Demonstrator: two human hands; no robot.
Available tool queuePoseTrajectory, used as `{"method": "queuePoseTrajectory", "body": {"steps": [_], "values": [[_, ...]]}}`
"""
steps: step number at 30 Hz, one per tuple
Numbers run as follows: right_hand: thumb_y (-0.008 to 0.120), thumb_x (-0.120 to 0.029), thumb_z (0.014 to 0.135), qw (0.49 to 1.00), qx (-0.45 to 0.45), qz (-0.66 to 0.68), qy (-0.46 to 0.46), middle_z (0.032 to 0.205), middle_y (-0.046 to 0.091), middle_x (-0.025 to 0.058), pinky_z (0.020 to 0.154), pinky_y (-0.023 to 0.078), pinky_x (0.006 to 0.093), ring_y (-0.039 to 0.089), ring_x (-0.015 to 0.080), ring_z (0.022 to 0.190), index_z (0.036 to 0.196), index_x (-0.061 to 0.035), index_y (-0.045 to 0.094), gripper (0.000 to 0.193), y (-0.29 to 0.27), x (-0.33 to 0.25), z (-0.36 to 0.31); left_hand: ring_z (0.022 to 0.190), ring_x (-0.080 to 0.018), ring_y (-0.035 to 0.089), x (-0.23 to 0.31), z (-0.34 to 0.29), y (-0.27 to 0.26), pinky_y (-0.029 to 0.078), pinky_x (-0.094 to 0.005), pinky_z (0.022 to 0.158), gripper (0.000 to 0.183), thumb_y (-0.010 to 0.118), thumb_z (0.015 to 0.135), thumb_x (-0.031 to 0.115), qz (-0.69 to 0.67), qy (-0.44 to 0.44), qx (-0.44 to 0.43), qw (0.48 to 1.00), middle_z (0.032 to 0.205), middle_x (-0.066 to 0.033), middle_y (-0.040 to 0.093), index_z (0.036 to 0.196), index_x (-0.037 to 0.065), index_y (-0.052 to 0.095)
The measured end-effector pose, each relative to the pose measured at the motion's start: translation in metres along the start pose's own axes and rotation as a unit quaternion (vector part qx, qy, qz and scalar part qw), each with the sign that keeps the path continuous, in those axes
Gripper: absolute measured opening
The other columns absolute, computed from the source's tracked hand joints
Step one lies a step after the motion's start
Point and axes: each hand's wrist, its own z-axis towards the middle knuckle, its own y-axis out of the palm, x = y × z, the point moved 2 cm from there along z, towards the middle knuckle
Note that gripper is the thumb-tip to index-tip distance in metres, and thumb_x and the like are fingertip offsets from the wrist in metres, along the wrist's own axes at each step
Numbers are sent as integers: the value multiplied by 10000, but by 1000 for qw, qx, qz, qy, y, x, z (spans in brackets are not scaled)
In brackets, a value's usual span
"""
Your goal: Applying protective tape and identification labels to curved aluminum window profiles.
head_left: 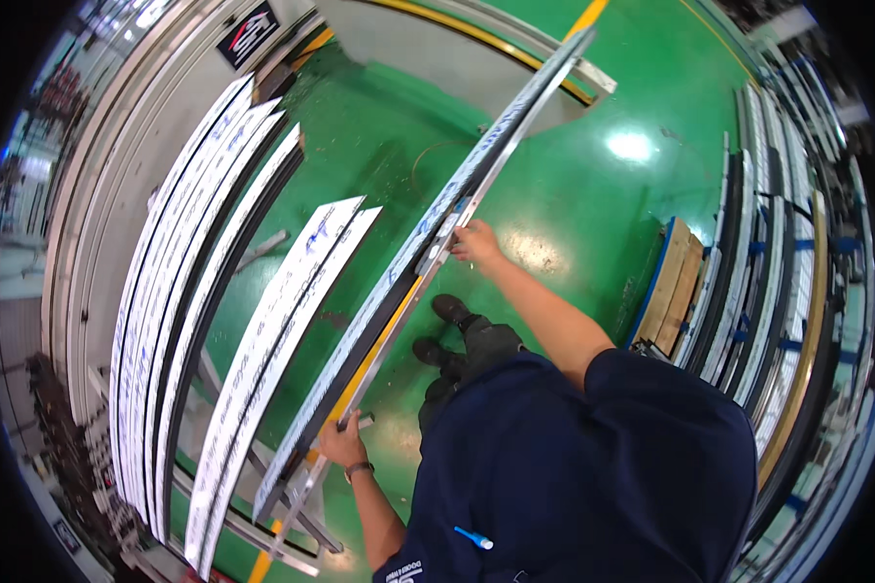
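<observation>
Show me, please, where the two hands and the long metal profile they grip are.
left hand (341,446), head view, back of the hand
right hand (476,242), head view, knuckles
long metal profile (515,126), head view, film-wrapped upper stretch

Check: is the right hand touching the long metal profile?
Touching. The head view shows the right hand with its fingers closed on the edge of the long metal profile.

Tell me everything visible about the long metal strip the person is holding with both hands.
The long metal strip is a narrow silver-grey profile, apparently aluminium, partly wrapped in white film with blue print. It runs diagonally from lower left to upper right above the green floor, bent only by the lens. The left hand grips it near its lower end, the right hand near the middle. A yellow-edged dark bar lies alongside it; similar wrapped strips rest on stands to its left.
</observation>
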Motion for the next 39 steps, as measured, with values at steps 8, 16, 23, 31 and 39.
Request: {"method": "queuePoseTrajectory", "body": {"steps": [8, 16, 23, 31, 39], "values": [[706, -146, 1040, 1000, 11, 1, -17, 1064, 766, 180, 696, 633, 370, 778, 259, 849, 1399, 20, 494, 449, 11, 8, 13, 868, -344, 674, -12, 16, 11, 477, -510, 853, 567, 969, 684, 579, 31, -3, -13, 999, 821, -77, 734, 893, 89, 774], [712, -203, 1042, 995, 20, -91, -16, 984, 745, 168, 635, 614, 375, 758, 259, 757, 1456, 8, 385, 568, 18, 3, 6, 1123, -348, 614, 7, 36, 1, 445, -522, 1012, 508, 961, 747, 475, -1, -28, -21, 999, 1087, -108, 703, 978, 78, 745], [701, -238, 1055, 998, 0, -57, -4, 1047, 745, 163, 683, 607, 374, 764, 259, 844, 1509, -27, 388, 591, 27, 14, 2, 1452, -424, 452, 50, 51, -14, 346, -567, 1228, 743, 970, 774, 354, -65, 9, 67, 996, 1544, -216, 521, 1353, 34, 632], [699, -271, 1061, 996, -15, -92, -2, 1148, 752, 139, 714, 609, 360, 769, 254, 901, 1465, -35, 526, 499, 7, 4, 5, 1595, -417, 332, 106, 65, 50, 228, -589, 1324, 993, 977, 754, 376, -11, 90, -119, 989, 1671, -216, 417, 1571, 95, 485], [717, -364, 1053, 997, -20, -21, 67, 1273, 699, 165, 764, 604, 405, 741, 279, 976, 1534, -47, 479, 624, -35, 3, 20, 1423, -378, 560, 179, 115, 113, 411, -559, 1212, 1010, 984, 730, 385, 11, 149, -216, 965, 1516, -152, 614, 1587, 168, 496]]}}
